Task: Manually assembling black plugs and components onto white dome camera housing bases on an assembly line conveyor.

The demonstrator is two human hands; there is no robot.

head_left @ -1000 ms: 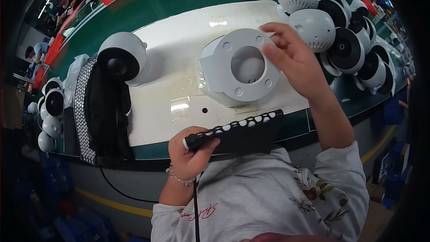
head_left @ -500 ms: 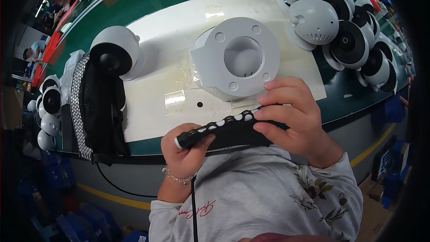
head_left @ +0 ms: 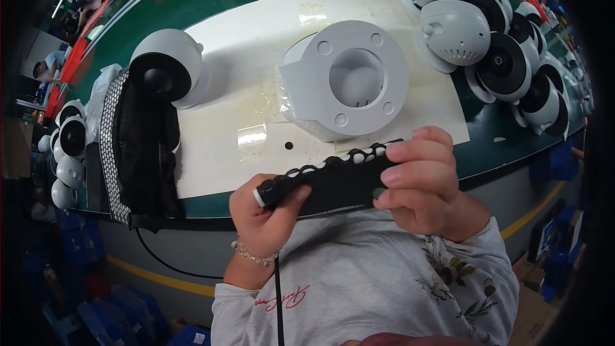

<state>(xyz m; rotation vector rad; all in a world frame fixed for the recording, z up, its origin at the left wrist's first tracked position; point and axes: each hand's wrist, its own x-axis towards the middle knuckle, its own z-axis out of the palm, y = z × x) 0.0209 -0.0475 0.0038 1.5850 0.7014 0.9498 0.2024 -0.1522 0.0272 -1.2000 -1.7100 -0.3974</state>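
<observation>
Close to my body, above the near table edge, I hold a flat black piece (head_left: 339, 182) with a scalloped upper edge where a row of white rounds shows through. Its left end is gripped by my left hand (head_left: 266, 208), thumb in front and fingers behind. My right hand (head_left: 423, 182) holds the right end, its fingers curled at the edge. Beyond it, a white camera housing (head_left: 394, 83) with a round opening and ring-shaped base lies on its side on the white board (head_left: 224, 128). A black cord (head_left: 278, 301) hangs below my left wrist.
At the left stand a white-and-black round camera (head_left: 168, 67) and a black mesh bag (head_left: 150, 154) with a white-dotted band. More cameras (head_left: 455, 32) crowd the table's right side, and several others (head_left: 72, 138) its left end. A small black disc (head_left: 289, 145) lies on the board.
The black piece has tilted so more of its face shows, and its right end has risen slightly. My right fingers have shifted from reaching across to curling round that end.
</observation>
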